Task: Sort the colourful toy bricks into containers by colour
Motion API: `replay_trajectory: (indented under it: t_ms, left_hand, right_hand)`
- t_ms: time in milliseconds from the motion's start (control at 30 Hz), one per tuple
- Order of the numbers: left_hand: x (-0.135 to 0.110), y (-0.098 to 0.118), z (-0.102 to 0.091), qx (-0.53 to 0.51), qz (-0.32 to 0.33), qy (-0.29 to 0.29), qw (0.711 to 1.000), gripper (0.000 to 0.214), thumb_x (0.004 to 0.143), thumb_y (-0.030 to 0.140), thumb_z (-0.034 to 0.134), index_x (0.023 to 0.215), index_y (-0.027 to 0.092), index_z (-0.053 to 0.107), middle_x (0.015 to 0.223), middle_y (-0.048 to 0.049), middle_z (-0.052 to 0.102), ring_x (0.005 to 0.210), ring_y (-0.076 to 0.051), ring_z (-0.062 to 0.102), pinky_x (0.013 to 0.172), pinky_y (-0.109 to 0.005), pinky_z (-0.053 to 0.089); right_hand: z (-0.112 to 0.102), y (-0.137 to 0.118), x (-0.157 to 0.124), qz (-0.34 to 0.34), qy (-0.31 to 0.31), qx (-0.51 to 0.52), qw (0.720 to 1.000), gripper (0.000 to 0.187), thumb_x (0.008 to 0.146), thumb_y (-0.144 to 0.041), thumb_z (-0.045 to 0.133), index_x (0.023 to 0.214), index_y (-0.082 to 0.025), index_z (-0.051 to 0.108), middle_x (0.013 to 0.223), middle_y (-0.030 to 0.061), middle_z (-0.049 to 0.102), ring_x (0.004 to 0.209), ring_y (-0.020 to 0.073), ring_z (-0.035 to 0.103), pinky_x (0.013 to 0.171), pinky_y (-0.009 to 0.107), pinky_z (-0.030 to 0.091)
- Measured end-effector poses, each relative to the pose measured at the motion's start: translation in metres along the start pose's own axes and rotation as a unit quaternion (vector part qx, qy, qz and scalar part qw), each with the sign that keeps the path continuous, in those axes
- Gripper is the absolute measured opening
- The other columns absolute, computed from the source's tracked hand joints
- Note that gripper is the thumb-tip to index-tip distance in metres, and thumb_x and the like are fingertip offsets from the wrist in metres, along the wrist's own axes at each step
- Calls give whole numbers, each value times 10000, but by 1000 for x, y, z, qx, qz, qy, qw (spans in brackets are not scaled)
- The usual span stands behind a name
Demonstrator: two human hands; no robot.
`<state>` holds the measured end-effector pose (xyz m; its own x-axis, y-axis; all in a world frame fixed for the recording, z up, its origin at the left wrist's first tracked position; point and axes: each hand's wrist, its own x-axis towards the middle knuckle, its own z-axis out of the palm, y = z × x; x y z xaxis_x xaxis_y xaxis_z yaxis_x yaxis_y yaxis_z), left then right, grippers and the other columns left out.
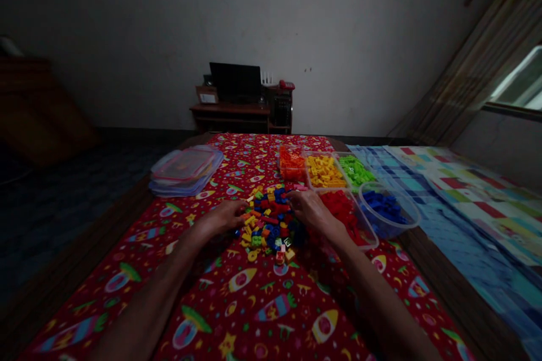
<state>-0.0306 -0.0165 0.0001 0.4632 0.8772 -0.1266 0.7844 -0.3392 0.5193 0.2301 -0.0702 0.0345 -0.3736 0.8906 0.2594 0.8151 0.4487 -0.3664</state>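
Observation:
A pile of mixed small plastic bricks (269,223) in red, blue, yellow, green and orange lies on a red patterned cloth (254,304). My left hand (222,219) rests at the pile's left edge with fingers curled against the bricks. My right hand (309,208) sits at the pile's upper right edge, fingertips pinched among the bricks. What either hand holds is too dark and small to make out.
Clear tubs to the right hold sorted bricks: orange (291,164), yellow (325,172), green (356,171), red (345,208), and a round one with blue (387,207). Stacked clear lids (186,169) lie at the left. A patterned mat (474,220) lies right of the cloth; a desk (241,110) stands by the wall.

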Motion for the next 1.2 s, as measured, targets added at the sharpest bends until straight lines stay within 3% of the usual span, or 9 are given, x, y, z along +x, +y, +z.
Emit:
replay_trajectory:
  t_ms: [100, 300, 467, 600, 700, 833, 900, 1067, 1200]
  left_hand:
    - [6, 5, 11, -38, 21, 4, 999, 388, 714, 326, 540, 1053, 189, 670, 864, -25, 723, 743, -190, 640, 621, -232, 471]
    - [9, 17, 10, -38, 17, 81, 996, 361, 781, 314, 501, 1063, 171, 676, 755, -32, 702, 646, -184, 633, 584, -249, 470]
    - [7, 37, 21, 10, 131, 63, 989, 214, 752, 213, 587, 934, 189, 697, 925, -45, 686, 821, -180, 632, 718, -251, 479]
    - [6, 43, 42, 48, 196, 72, 977, 132, 775, 181, 609, 892, 185, 671, 928, -48, 633, 869, -178, 599, 765, -264, 472]
    - [5, 39, 46, 65, 187, 117, 973, 91, 798, 178, 605, 877, 181, 652, 916, -51, 606, 880, -188, 581, 782, -286, 467]
    - [4, 33, 34, 60, 159, 189, 967, 159, 808, 127, 565, 938, 185, 637, 942, -52, 589, 886, -183, 573, 771, -283, 460]
    - [4, 32, 28, 55, 151, 176, 971, 136, 797, 118, 560, 885, 179, 645, 912, -47, 601, 853, -175, 581, 751, -272, 457]
    - [1, 37, 28, 98, 124, 72, 985, 113, 777, 206, 603, 845, 214, 694, 829, -30, 637, 780, -177, 601, 687, -252, 440]
    - [-2, 40, 34, 148, 103, 62, 982, 127, 770, 259, 621, 863, 220, 699, 898, -53, 670, 873, -211, 611, 731, -266, 432]
  right_hand:
    - [1, -2, -4, 2, -28, -14, 999, 295, 785, -30, 537, 1057, -112, 615, 860, 83, 658, 759, 155, 569, 668, 234, 374]
    - [4, 1, -7, 17, -89, -97, 991, 160, 850, -87, 485, 839, -136, 638, 751, 60, 626, 664, 136, 522, 593, 246, 312]
    - [15, 4, -11, -9, -102, -122, 987, 187, 877, -262, 579, 1006, -132, 617, 938, 100, 658, 842, 177, 581, 678, 253, 363]
    - [26, 6, -14, -19, -110, -117, 987, 203, 895, -218, 538, 1077, -155, 602, 929, 89, 659, 878, 183, 598, 716, 254, 392]
    - [34, 7, -18, -39, -67, -105, 991, 248, 910, -205, 506, 1142, -154, 576, 949, 95, 645, 925, 194, 586, 790, 278, 416]
    - [41, 2, -23, -74, 22, -94, 993, 306, 926, -247, 493, 1209, -137, 539, 1043, 139, 595, 995, 224, 542, 861, 347, 437]
    - [44, -2, -23, -87, 22, -98, 991, 298, 936, -220, 463, 1210, -136, 545, 1030, 143, 586, 984, 228, 534, 854, 360, 445]
    - [51, -6, -20, -75, 4, -112, 991, 288, 904, -113, 453, 1168, -137, 566, 1006, 128, 586, 982, 227, 519, 862, 358, 435]
    - [49, -3, -18, -80, 17, -72, 994, 256, 878, -114, 500, 1127, -139, 554, 1016, 114, 586, 969, 206, 515, 855, 337, 430]
